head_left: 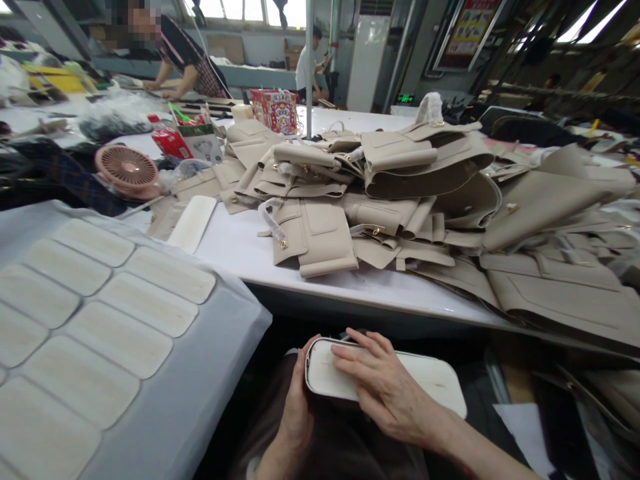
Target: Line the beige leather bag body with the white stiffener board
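Note:
Low in front of me, below the table edge, I hold a white rounded oblong pad (pixel 430 383). My left hand (pixel 296 407) curls round its left end from underneath. My right hand (pixel 385 387) lies across the top of the pad with the fingers stretched out and pressed flat on it. A grey board (pixel 200 393) at my left carries several matching white pads (pixel 120 337) laid in rows. One more white pad (pixel 193 223) lies on the white table (pixel 240 250).
A big heap of beige leather bag parts (pixel 400 193) covers the table's middle and right. A pink fan (pixel 127 170), a red patterned box (pixel 274 110) and packets stand at the back left. One person leans over a far table; another stands by a door.

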Demonstrator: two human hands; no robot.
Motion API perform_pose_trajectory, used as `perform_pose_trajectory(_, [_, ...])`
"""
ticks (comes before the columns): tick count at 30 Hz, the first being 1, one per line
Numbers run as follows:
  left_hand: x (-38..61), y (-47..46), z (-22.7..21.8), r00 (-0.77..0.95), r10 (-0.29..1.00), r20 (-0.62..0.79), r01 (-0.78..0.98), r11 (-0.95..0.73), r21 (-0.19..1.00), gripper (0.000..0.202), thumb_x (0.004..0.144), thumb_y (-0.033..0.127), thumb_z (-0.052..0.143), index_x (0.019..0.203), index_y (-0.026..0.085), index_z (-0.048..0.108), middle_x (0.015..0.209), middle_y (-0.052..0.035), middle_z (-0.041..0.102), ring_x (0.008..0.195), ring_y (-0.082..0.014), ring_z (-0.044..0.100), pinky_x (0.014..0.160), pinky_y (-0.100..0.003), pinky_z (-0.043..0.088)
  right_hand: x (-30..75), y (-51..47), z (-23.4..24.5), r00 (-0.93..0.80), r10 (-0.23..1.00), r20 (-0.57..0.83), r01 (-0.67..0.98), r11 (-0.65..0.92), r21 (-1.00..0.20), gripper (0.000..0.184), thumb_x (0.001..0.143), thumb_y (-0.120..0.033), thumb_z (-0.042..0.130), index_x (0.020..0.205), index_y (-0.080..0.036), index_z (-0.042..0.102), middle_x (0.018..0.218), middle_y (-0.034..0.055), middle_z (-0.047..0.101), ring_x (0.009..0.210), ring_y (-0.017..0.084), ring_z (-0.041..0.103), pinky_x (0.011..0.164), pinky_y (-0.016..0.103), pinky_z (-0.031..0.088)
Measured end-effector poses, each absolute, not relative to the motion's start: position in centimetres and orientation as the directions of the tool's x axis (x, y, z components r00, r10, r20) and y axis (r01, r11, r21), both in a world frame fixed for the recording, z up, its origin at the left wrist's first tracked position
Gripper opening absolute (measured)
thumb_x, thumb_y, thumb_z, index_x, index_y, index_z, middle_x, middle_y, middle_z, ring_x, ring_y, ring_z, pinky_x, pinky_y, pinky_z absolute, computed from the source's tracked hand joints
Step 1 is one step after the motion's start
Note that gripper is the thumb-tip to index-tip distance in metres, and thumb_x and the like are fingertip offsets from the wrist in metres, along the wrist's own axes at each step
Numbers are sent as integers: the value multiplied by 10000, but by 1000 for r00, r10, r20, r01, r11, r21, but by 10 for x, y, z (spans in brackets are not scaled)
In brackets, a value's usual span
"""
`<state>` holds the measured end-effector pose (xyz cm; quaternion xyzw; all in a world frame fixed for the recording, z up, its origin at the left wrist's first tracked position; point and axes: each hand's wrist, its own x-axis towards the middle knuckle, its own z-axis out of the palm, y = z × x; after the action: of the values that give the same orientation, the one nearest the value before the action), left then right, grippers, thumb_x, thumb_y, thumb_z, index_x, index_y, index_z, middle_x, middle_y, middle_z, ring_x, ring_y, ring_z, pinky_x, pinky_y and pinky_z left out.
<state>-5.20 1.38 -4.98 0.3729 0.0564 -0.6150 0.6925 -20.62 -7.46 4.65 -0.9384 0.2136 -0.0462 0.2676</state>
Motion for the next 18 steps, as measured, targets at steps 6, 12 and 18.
perform_pose_trajectory(6, [-51, 15, -56, 244, -800, -549, 886, -46, 461, 582, 827, 589, 642, 1295, 243, 614, 1398, -61, 574, 1371, -298, 439, 1173, -407, 330, -190, -73, 44, 863, -504, -37, -432, -698, -571, 268, 997, -299, 489, 1211, -310, 650, 1364, -71, 642, 1390, 240, 426, 1188, 518, 251])
perform_pose_trajectory(12, [-48, 17, -64, 233, -816, -529, 871, -67, 487, 578, 870, 573, 589, 1353, 258, 563, 1432, -67, 543, 1390, -300, 416, 1181, -420, 319, -184, -70, 36, 825, -565, -24, -452, -634, -627, 269, 905, -267, 659, 1171, -308, 672, 1338, -50, 663, 1404, 300, 413, 1192, 598, 246])
perform_pose_trajectory(18, [-44, 16, -64, 229, -813, -535, 848, -104, 520, 597, 866, 569, 587, 1370, 252, 540, 1463, -70, 511, 1419, -282, 380, 1180, -396, 327, -180, -62, 28, 768, -640, 3, -503, -607, -615, 289, 911, -229, 640, 1191, -301, 657, 1357, -83, 645, 1435, 299, 363, 1211, 611, 227])
